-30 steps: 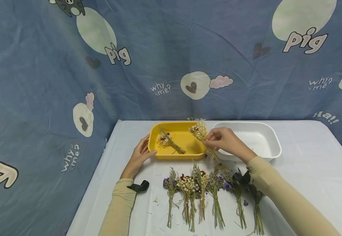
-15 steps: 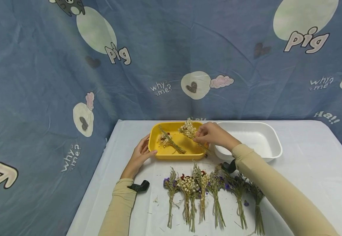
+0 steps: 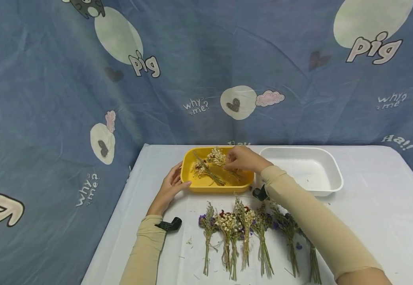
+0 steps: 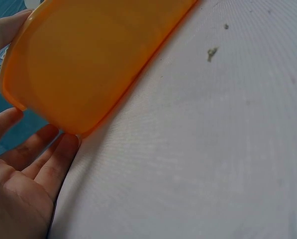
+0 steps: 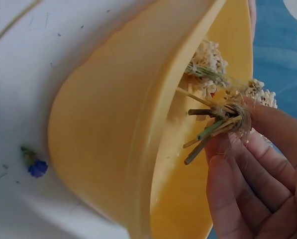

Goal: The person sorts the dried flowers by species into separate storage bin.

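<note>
Txt on blue bkgd cloth (image 3: 178,51) — "pig" (image 3: 374,48) | "why me?" (image 3: 196,105) | "Ha!!" (image 3: 397,141)

Behind the table (image 3: 377,198), a cloth (image 3: 174,59). At the table's far side, the left-hand tray (image 3: 220,189), with the right-hand tray (image 3: 315,174) just beside it. Inside the left-hand tray, toward its left, dried flowers (image 3: 201,170); behind and right of these, over the same tray, a held bunch (image 3: 216,157) in the right hand (image 3: 243,159). Against that tray's left end, the left hand (image 3: 170,187). Before both trays, a row of bunches (image 3: 264,253), heads toward the trays, stems away; between the two rightmost, a loose flower head (image 3: 299,246); over the row's right end, the right sleeve (image 3: 317,221).
</note>
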`<state>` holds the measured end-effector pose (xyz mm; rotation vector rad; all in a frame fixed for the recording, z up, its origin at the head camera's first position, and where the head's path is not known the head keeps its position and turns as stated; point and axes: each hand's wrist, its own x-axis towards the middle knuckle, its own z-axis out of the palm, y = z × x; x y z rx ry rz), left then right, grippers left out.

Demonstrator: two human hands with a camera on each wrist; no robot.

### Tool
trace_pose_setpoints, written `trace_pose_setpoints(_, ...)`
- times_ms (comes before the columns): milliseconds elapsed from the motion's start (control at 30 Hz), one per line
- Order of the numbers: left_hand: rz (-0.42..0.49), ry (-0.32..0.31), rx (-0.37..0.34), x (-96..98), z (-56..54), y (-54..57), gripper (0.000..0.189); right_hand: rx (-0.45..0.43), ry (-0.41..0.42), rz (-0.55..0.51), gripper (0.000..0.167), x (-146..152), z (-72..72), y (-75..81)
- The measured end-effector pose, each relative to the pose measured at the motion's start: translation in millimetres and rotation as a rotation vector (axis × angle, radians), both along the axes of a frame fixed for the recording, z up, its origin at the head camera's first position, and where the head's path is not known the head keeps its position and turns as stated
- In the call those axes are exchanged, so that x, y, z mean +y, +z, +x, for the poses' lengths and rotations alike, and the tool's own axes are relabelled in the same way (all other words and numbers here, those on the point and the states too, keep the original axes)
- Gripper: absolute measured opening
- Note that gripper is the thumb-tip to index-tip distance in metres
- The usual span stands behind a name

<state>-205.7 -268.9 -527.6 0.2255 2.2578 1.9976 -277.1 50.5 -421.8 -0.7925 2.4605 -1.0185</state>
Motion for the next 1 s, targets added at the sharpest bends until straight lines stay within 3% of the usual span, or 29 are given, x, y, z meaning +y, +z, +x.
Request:
trace_pose_setpoints(633,0.002,-0.01,0.01,3.7,-1.6,2.6,0.083,0.17,0.06,0.332,0.014,-23,-15.0,-10.8)
trace_pose_setpoints(1000,0.007,-0.002,0.001,1.9,0.3,1.1,0.083,0.171,0.06,0.376,0.013,-36,-12.4,-16.0)
